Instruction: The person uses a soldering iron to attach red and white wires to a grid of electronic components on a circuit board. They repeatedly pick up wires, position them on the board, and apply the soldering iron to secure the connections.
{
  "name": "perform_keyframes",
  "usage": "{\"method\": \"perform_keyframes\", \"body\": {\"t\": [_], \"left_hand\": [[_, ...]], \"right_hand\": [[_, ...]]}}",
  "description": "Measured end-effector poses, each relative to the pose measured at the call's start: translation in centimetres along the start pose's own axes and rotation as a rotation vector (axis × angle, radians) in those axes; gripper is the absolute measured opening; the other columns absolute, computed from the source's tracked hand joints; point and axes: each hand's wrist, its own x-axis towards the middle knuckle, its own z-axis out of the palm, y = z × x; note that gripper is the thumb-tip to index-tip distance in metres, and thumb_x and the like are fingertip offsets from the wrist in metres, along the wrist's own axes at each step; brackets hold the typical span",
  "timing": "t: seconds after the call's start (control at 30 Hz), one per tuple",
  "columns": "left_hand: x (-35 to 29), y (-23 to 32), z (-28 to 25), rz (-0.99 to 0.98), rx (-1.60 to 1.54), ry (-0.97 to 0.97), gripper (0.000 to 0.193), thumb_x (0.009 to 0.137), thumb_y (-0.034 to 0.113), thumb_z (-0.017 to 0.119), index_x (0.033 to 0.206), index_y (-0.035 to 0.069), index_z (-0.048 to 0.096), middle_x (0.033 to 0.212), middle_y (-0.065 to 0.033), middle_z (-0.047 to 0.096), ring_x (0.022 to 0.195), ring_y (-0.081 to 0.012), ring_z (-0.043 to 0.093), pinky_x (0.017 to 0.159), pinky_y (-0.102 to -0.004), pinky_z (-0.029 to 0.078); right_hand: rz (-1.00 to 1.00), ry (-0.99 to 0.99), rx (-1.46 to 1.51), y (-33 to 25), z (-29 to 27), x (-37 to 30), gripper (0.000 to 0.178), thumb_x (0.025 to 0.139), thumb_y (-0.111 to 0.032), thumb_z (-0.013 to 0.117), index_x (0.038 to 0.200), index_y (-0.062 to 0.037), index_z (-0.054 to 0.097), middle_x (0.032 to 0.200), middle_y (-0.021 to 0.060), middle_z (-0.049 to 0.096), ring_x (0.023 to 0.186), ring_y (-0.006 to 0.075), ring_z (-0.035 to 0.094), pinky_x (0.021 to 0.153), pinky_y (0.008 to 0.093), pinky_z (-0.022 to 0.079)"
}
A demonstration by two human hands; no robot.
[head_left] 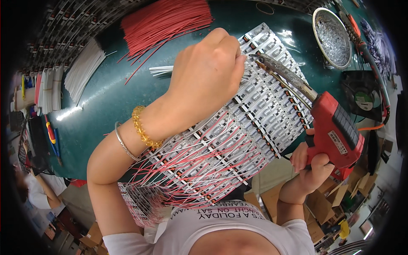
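Note:
My left hand (208, 70) is closed in a pinch above the far part of a panel of small circuit boards (267, 114). A few white wires (161, 70) stick out behind it on the left; their other ends are hidden by the fingers. My right hand (312, 168) grips a red soldering gun (338, 129) by its handle. The long dark tip (284, 72) of the gun reaches left over the boards, close to my left fingertips. Red and white wires (204, 161) hang from the near rows of the panel toward my body.
Loose red wires (165, 25) lie at the back of the green table (106, 123), with white wires (85, 68) to their left. A round bowl of metal scraps (331, 38) and a black fan (363, 95) stand at the right. Pliers (53, 138) lie at the left edge.

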Motion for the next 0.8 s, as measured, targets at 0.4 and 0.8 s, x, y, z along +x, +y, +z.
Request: {"method": "perform_keyframes", "body": {"t": [0.4, 0.8], "left_hand": [[-0.2, 0.3, 0.2, 0.057, 0.061, 0.004, 0.011, 0.076, 0.007, 0.063, 0.072, 0.001, 0.054, 0.072, -0.0096, 0.055, 0.061, -0.0282, 0.056, 0.052, -0.036, 0.042], [-0.3, 0.5, 0.2, 0.069, 0.098, 0.001, 0.01, 0.076, 0.006, 0.063, 0.073, 0.001, 0.055, 0.074, -0.0099, 0.056, 0.063, -0.0287, 0.057, 0.052, -0.0353, 0.043]], "right_hand": [[0.006, 0.135, -0.058, -0.1, 0.4, -1.0, 0.073, 0.081, -0.049, 0.06, 0.113, 0.0144, 0.04, 0.047, 0.0012, 0.042, 0.036, 0.0092, 0.039, 0.038, 0.0221, 0.034], [-0.035, 0.088, 0.029, 0.6, -0.5, -1.4, 0.081, 0.082, -0.051, 0.057, 0.121, 0.0159, 0.034, 0.047, 0.0005, 0.043, 0.036, 0.0082, 0.039, 0.038, 0.0213, 0.033]]}}
